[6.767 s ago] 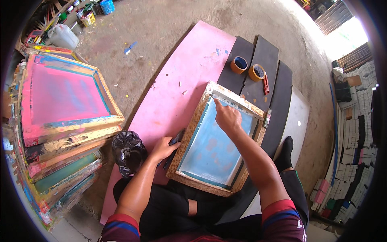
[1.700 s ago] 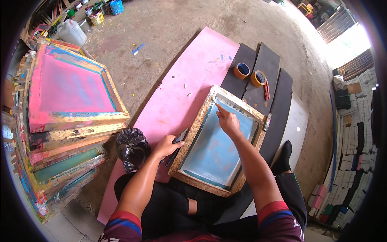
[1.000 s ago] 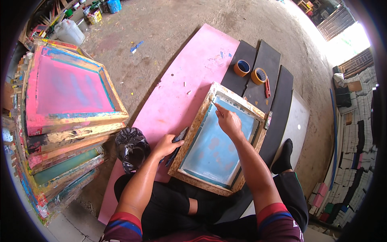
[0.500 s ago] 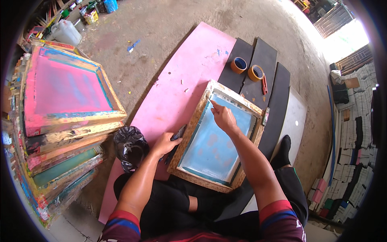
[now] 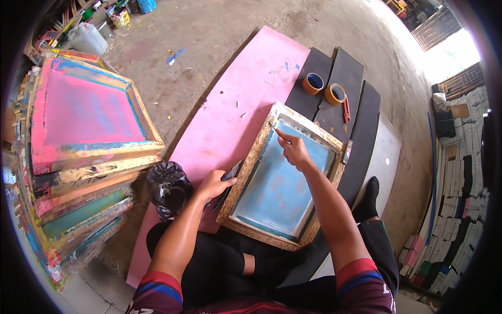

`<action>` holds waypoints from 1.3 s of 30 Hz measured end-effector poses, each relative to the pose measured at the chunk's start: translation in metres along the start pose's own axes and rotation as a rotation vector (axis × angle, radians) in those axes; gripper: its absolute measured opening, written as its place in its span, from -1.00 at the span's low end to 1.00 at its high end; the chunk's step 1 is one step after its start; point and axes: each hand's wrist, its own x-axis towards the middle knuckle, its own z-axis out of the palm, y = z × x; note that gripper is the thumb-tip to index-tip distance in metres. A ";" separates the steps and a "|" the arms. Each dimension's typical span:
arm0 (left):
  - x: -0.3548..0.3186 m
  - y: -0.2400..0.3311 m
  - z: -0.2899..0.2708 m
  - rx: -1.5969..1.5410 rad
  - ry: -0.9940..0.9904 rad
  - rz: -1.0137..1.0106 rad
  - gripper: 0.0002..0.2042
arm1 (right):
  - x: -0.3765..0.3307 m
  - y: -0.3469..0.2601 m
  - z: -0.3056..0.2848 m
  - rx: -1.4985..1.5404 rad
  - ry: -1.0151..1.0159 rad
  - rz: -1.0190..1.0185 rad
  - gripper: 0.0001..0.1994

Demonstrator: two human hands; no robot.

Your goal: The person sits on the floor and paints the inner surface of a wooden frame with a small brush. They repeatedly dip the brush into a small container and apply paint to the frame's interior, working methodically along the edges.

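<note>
A wooden screen-printing frame (image 5: 228,203) with light blue mesh (image 5: 274,180) lies tilted before me across pink and black boards. My right hand (image 5: 294,150) is over its upper left inner corner, fingers closed on a small thin tool, mostly hidden, whose tip (image 5: 273,126) meets the corner. The tool's kind is unclear. My left hand (image 5: 215,185) is closed round a dark grey flat piece (image 5: 230,180) beside the frame's left side. A crumpled black plastic bag (image 5: 168,183) sits left of that hand.
Paint-stained screen frames (image 5: 94,149) are stacked at the left. Two tape rolls (image 5: 312,83) and a red cutter (image 5: 346,111) lie on black boards (image 5: 342,70) beyond the frame. A white jerrycan (image 5: 89,40) stands at the far left; stacked white material (image 5: 455,209) lines the right.
My right hand has shifted slightly to the right and down, still at the same frame corner. My left hand keeps its hold. The whole view has shifted a little.
</note>
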 end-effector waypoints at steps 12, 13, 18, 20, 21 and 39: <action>0.001 0.011 0.002 0.020 -0.033 0.006 -0.58 | 0.000 -0.010 -0.023 0.429 -0.161 0.256 -0.57; 0.001 0.012 0.002 -0.010 -0.028 0.012 -0.58 | 0.000 -0.002 -0.018 0.180 -0.020 0.079 -0.58; -0.005 0.022 0.004 -0.014 -0.014 0.000 -0.60 | -0.029 -0.012 -0.007 -0.306 0.234 -0.101 -0.59; -0.004 0.017 0.004 -0.037 -0.011 -0.013 -0.61 | -0.031 -0.014 -0.006 -0.316 0.234 -0.084 -0.59; -0.003 0.015 0.004 -0.048 -0.009 -0.019 -0.61 | -0.031 -0.015 -0.005 -0.322 0.235 -0.089 -0.59; -0.013 0.035 0.005 0.069 0.048 0.091 -0.63 | -0.035 -0.054 0.011 -0.728 0.214 -0.064 -0.56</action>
